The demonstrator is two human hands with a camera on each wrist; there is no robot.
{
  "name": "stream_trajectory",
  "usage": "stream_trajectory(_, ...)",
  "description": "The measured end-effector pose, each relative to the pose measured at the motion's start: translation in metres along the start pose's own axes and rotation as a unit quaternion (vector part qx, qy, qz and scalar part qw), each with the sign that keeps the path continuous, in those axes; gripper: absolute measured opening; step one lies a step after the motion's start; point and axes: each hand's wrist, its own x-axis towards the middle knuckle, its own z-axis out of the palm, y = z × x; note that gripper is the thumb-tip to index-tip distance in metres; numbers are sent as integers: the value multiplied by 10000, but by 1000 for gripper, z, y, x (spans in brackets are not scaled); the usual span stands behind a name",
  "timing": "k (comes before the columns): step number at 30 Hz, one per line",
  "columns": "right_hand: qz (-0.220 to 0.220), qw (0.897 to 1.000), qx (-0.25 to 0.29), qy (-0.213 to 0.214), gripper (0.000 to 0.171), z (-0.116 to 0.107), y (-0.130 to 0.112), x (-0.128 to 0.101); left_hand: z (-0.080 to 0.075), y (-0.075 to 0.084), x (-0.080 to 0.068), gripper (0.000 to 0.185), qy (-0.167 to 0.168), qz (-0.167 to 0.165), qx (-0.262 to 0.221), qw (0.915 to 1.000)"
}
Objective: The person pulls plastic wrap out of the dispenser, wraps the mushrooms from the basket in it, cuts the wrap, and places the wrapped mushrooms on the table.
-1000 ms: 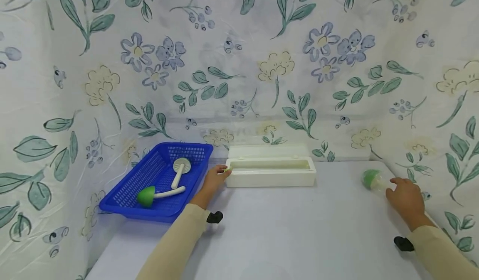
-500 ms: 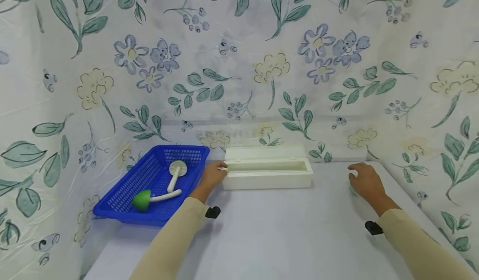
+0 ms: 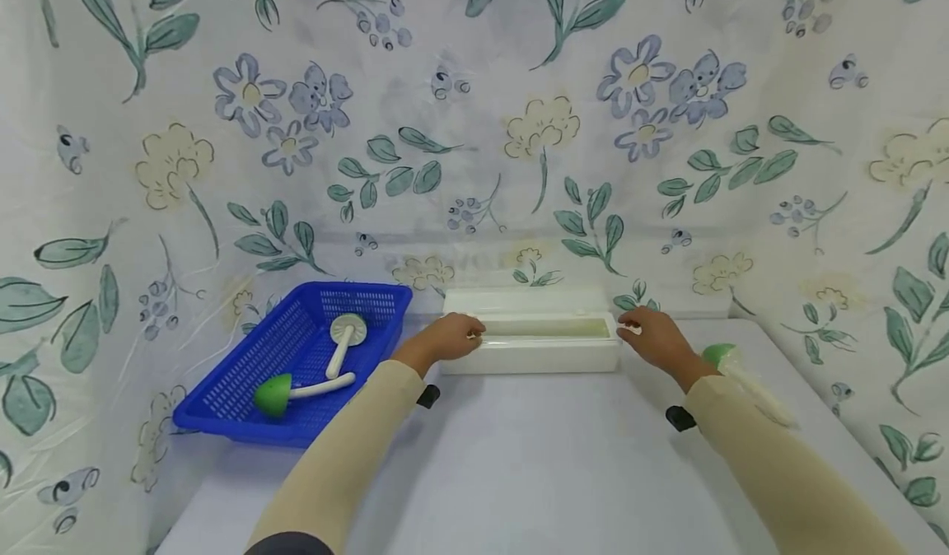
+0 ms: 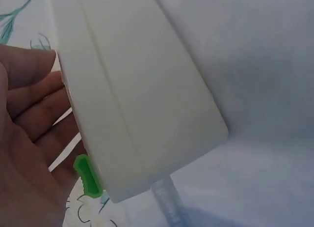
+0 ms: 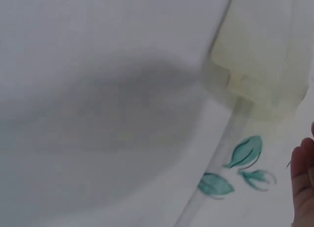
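A long white box [image 3: 534,357] stands open at the back of the table, its lid [image 3: 522,300] tipped back against the cloth. My left hand [image 3: 452,337] rests on the box's left end. In the left wrist view its fingers [image 4: 29,114] lie fairly straight against that end of the box [image 4: 142,104], beside a small green latch [image 4: 87,175]. My right hand [image 3: 652,334] is at the box's right end with loose fingers. The right wrist view shows only a fingertip [image 5: 303,178] apart from the box corner [image 5: 265,50].
A green-capped piece [image 3: 717,354] with a pale stem lies on the table behind my right forearm. A blue mesh basket [image 3: 222,390] at the left holds a green-capped mushroom shape [image 3: 271,394] and a white one [image 3: 347,330]. Floral cloth walls surround the table.
My right hand has let go of the green-capped piece, which now lies on the table, and moved left to the box's right end. My left hand stayed at the left end.
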Motion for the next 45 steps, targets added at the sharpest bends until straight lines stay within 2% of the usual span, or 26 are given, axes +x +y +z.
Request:
stream_trajectory(3, -515, 9985, -96, -165, 35, 2, -11, 6, -3, -1, 5, 27, -220, 86, -341, 9991)
stream_trajectory(7, -885, 9937, -142, -678, 38, 8, -21, 13, -6, -1, 9, 20, -253, 102, -750, 9968)
stream_trajectory(12, -619, 9931, 358, -933, 33, 19, -26, 22, -2, -2, 11, 18, -226, 87, -1202, 9924)
stream_trajectory(15, -345, 9927, 620, -972, 31, 24, -28, 26, 4, -3, 12, 16, -153, -37, -1466, 9891)
stream_trajectory(17, -212, 9935, 587, -951, 29, 27, -32, 27, 7, -4, 13, 16, -60, -154, -1559, 9876)
stream_trajectory(20, -269, 9950, 257, -930, 28, 32, -39, 29, 10, -4, 14, 16, 111, -293, -1458, 9888)
stream_trajectory(23, -346, 9943, -102, -1002, 30, 39, -45, 31, 11, -1, 14, 20, 267, -306, -1072, 9934)
stream_trajectory(27, -386, 9925, -169, -1151, 33, 41, -47, 33, 14, 1, 17, 28, 352, -201, 61, 9992)
stream_trajectory(29, -425, 9923, -166, -1151, 31, 40, -45, 34, 15, 1, 18, 33, 356, -185, 597, 9974)
stream_trajectory(31, -504, 9925, -167, -1100, 30, 38, -43, 36, 14, 0, 18, 34, 362, -207, 933, 9948)
stream_trajectory(33, -567, 9928, -191, -1039, 29, 37, -41, 39, 12, -2, 18, 27, 393, -220, 761, 9961)
stream_trajectory(35, -593, 9932, -250, -966, 29, 37, -40, 41, 10, -3, 19, 22, 377, -242, 339, 9984)
stream_trajectory(38, -504, 9948, -271, -846, 29, 39, -41, 44, 5, -5, 20, 26, 282, -244, -91, 9993)
stream_trajectory(40, -386, 9959, -338, -742, 28, 41, -43, 45, 2, -4, 21, 29, 144, -247, -58, 9996)
stream_trajectory(45, -167, 9972, -501, -523, 26, 48, -53, 47, -3, -2, 22, 30, -126, -225, 507, 9984)
